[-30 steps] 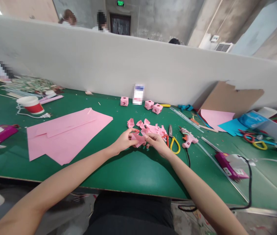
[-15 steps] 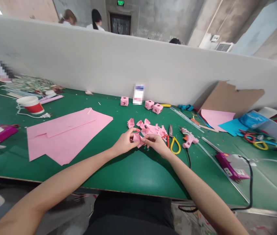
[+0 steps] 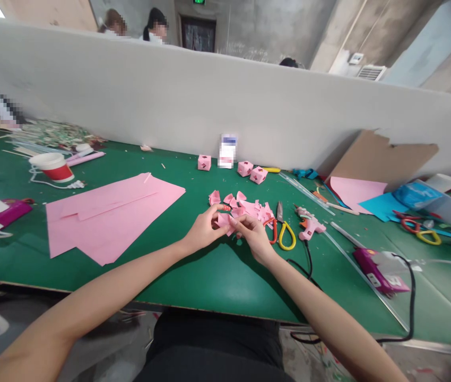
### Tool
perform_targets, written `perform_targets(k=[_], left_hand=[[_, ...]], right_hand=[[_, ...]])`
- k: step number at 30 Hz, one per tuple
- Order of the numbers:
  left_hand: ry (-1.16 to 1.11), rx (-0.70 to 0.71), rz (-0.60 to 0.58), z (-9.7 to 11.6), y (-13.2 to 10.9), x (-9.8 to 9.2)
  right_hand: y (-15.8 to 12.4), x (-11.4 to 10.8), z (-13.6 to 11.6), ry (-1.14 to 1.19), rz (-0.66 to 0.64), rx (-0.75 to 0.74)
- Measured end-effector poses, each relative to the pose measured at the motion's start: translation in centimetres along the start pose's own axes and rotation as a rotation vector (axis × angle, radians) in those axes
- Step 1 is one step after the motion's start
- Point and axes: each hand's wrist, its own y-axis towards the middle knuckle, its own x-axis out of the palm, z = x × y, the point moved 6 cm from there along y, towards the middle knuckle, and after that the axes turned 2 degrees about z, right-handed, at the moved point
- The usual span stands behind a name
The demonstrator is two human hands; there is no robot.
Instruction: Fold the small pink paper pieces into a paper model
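Between my hands is a small folded piece of pink paper (image 3: 224, 219), held just above the green table. My left hand (image 3: 205, 229) is closed on its left side, thumb in front. The fingers of my right hand (image 3: 251, 231) pinch its right edge. Just beyond lie several loose pink paper pieces (image 3: 258, 209), some curled. Scissors (image 3: 286, 235) with one yellow and one red handle loop lie beside my right hand. A pink glue gun (image 3: 310, 227) with a black cord rests further right.
Large pink paper sheets (image 3: 106, 223) lie to the left. Pink paper cubes (image 3: 204, 163) stand near the white partition (image 3: 162, 101). A red-and-white cup (image 3: 53, 168) is at far left. Purple power strips (image 3: 380, 276) sit at both sides. Cardboard (image 3: 380, 159) leans at back right.
My right hand has shifted slightly on the folded paper's edge, while both hands keep hold of it. The whole view has moved a little, and more of the black cord shows.
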Motion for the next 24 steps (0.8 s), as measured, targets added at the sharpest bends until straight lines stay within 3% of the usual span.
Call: perform_targets(k=[5,9,11,15,24], left_hand=[[-0.010,-0.001,0.016,0.0,0.0,-0.1],[-0.007,-0.018,0.022,0.1,0.1,-0.3],[0.027,-0.017,-0.009,0.4,0.0,-0.1],[0.091,0.010,-0.070,1.1,-0.4,0.2],[0.042,0.015,-0.045,0.4,0.0,0.1]], right_hand=[[0.0,0.2,-0.3,0.011,-0.032,-0.005],[0.3,-0.6,-0.8,-0.130,-0.189,-0.008],[0.5,-1.3,-1.5,-0.253,-0.219,-0.077],[0.5,-1.9,-1.6,-0.318,-0.294,-0.046],[0.5,-1.5,-1.4,-0.199,-0.198,0.000]])
